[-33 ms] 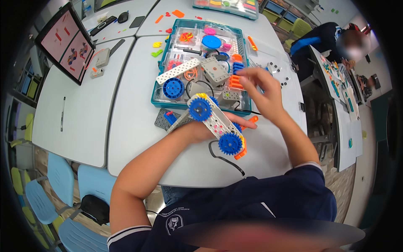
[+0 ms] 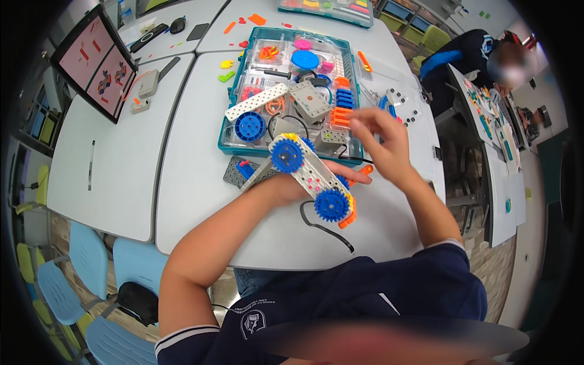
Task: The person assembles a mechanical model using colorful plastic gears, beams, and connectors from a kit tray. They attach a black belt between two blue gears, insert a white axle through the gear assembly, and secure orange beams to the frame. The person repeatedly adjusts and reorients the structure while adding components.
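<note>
A person's left hand (image 2: 292,185) grips a partly built model (image 2: 310,176), a white perforated beam carrying two blue gears with yellow and orange pieces at its ends, fingers wrapped under it and holding it just above the white table (image 2: 194,182). The right hand (image 2: 380,143), just beyond and to the right of the grip, hovers with fingers loosely curled; whether it pinches a small part cannot be told. Directly past the held model lies the teal parts tray (image 2: 228,137), crowded with loose gears, beams and grey blocks, and a black cable (image 2: 325,228) trails on the near side. Judging by the many unused pieces, the build looks begun but well short of finished.
</note>
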Available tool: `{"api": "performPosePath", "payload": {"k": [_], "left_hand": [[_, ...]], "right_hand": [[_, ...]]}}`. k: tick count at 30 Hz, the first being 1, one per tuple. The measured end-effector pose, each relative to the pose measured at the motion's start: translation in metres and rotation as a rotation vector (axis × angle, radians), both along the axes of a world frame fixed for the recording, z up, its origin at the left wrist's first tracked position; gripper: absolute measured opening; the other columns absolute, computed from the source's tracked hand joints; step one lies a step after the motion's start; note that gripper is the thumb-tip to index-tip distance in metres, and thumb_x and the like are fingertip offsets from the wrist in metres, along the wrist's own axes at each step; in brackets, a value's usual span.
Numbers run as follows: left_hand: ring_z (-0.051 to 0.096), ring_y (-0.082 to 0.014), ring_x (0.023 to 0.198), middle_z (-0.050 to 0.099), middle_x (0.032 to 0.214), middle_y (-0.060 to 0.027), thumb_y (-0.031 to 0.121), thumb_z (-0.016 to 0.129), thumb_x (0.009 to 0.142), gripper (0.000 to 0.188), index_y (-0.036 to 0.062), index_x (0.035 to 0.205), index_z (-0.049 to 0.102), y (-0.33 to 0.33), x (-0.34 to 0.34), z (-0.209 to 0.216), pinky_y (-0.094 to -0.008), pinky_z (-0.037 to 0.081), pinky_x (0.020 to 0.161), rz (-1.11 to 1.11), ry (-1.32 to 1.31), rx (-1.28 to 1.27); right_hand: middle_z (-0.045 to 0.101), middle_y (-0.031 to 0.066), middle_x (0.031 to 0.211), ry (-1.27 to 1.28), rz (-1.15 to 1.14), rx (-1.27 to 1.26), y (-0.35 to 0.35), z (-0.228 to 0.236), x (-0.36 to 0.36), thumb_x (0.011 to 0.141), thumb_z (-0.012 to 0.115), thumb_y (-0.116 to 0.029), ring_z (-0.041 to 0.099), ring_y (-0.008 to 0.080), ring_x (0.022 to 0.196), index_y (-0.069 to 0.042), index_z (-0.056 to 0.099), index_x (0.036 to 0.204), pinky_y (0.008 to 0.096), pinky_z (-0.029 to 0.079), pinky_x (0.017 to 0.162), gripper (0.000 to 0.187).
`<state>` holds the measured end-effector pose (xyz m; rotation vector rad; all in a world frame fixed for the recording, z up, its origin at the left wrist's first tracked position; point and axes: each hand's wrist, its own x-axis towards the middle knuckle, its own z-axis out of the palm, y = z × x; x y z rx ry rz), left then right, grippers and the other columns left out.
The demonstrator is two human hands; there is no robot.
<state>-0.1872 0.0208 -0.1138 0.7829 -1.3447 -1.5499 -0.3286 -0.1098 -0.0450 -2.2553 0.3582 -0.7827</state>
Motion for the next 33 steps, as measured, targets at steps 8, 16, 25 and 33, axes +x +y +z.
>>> {"api": "performPosePath", "payload": {"k": [8,16,25,33], "left_hand": [[0.057,-0.0035,0.099,0.056,0.131,-0.0031,0.018,0.067,0.088,0.049,0.0052,0.134,0.058,0.001,-0.001,0.012,-0.0188,0.048,0.084,-0.082,0.238,0.191],[0.065,-0.0174,0.075,0.059,0.083,-0.0065,0.031,0.061,0.092,0.054,0.0039,0.138,0.053,0.013,-0.005,0.022,-0.0286,0.053,0.066,0.041,0.069,-0.046],[0.061,-0.0204,0.075,0.06,0.121,-0.021,0.049,0.061,0.087,0.075,-0.003,0.139,0.048,0.018,-0.006,0.019,-0.0328,0.054,0.065,0.065,0.084,-0.013],[0.059,-0.0222,0.073,0.045,0.145,-0.0236,0.061,0.051,0.089,0.079,0.0022,0.142,0.046,0.01,-0.002,-0.001,-0.035,0.054,0.061,-0.038,0.359,-0.027]], "right_hand": [[0.062,-0.0006,0.083,0.055,0.132,0.598,0.012,-0.021,-0.05,0.102,0.051,-0.021,0.049,0.0044,0.061,-0.003,0.067,0.108,0.02,0.04,0.055,0.024],[0.059,0.0063,0.096,-0.073,0.302,0.598,0.014,-0.021,-0.058,0.097,0.055,-0.008,0.057,0.0081,0.066,0.003,0.066,0.11,0.02,0.043,0.054,0.02],[0.064,0.0049,0.097,-0.069,0.275,0.672,0.013,-0.023,-0.059,0.094,0.063,-0.008,0.057,0.0087,0.069,-0.001,0.07,0.11,0.0215,0.045,0.059,0.019],[0.065,0.0023,0.086,-0.132,0.214,0.618,0.016,-0.026,-0.059,0.092,0.068,-0.012,0.054,0.005,0.062,-0.001,0.071,0.103,0.0196,0.04,0.052,0.016]]}}
